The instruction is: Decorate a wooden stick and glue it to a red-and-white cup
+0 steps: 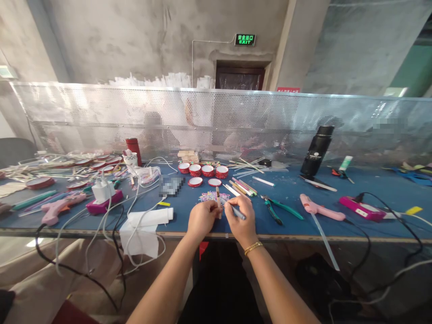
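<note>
Near the front edge of the blue table, my left hand (pixel 203 217) pinches a flat wooden craft stick (pixel 218 194) that stands roughly upright in view and has a brown-coloured part near its top. Close beside it, my right hand (pixel 243 217) grips a grey marker pen (pixel 239 213), its front end pointing at the stick. Whether the tip touches the wood cannot be made out. Just behind my hands lies a heap of small pastel-coloured pieces (pixel 208 196). Several coloured marker pens (pixel 243 186) lie to the right of the heap.
Red-rimmed round tins (pixel 195 170) stand behind the heap. To the right are green-handled pliers (pixel 286 208), a pink glue gun (pixel 320 209), a magenta power strip (pixel 362 208) and a black bottle (pixel 317 150). White cables (pixel 135 198) and a paper roll (pixel 150 216) lie left. A perforated metal screen (pixel 189 121) closes the back.
</note>
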Motion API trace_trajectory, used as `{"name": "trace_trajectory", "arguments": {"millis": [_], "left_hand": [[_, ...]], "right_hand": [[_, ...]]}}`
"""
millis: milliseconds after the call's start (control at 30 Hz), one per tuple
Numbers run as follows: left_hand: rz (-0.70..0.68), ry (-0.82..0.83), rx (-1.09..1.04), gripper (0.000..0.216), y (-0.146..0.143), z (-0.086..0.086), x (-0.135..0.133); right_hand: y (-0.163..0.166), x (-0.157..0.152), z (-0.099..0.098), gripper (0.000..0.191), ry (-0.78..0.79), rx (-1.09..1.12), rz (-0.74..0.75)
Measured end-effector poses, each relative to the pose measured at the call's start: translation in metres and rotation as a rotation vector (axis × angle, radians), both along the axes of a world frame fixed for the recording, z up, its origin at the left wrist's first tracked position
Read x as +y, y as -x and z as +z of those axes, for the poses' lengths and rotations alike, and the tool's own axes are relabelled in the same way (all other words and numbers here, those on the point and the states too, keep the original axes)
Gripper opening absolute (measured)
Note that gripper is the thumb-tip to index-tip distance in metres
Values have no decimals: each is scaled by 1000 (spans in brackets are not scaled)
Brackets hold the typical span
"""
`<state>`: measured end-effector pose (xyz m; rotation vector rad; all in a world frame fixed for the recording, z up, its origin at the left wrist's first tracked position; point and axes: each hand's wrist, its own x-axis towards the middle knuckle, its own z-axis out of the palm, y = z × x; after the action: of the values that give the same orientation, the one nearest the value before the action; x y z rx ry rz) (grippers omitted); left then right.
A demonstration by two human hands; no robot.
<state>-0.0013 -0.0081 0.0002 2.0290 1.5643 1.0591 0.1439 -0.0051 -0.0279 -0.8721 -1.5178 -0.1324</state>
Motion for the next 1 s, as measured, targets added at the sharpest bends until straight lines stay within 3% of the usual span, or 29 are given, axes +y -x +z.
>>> {"name": "trace_trajectory", "arguments": {"millis": [1000], "left_hand": [[6, 1, 2, 22, 0, 0, 0]], "right_hand": [[0, -1, 2, 13, -8, -21, 16]]}}
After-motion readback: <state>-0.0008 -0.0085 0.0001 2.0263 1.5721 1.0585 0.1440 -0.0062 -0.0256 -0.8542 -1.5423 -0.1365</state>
